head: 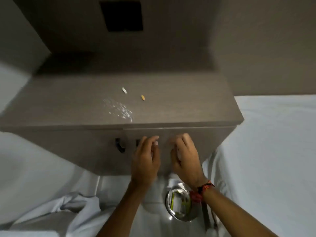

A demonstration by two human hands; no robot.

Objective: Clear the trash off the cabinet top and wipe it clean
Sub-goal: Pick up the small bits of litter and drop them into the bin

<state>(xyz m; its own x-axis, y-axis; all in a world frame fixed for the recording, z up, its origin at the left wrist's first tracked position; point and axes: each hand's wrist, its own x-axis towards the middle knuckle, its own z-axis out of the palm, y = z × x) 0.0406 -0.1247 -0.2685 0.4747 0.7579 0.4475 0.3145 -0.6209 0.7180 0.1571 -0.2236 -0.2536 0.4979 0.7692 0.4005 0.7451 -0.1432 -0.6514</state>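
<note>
The grey-brown cabinet top (179, 103) carries a small white butt (124, 90), an orange butt (143, 97) and a scatter of white crumbs (119, 110) near its front edge. My left hand (145, 158) and my right hand (186, 159) hover side by side in front of the cabinet's face, below the top. Their fingers are loosely curled and blurred, and I see nothing held in either. A red and black thread band circles my right wrist.
A round metal bin (179, 205) with bits of trash inside stands on the floor under my right wrist. A black handle (119, 145) sticks out of the cabinet front. White bedding lies at the right (273, 151) and at the left (42, 177). A dark square panel (122, 15) is set in the wall behind.
</note>
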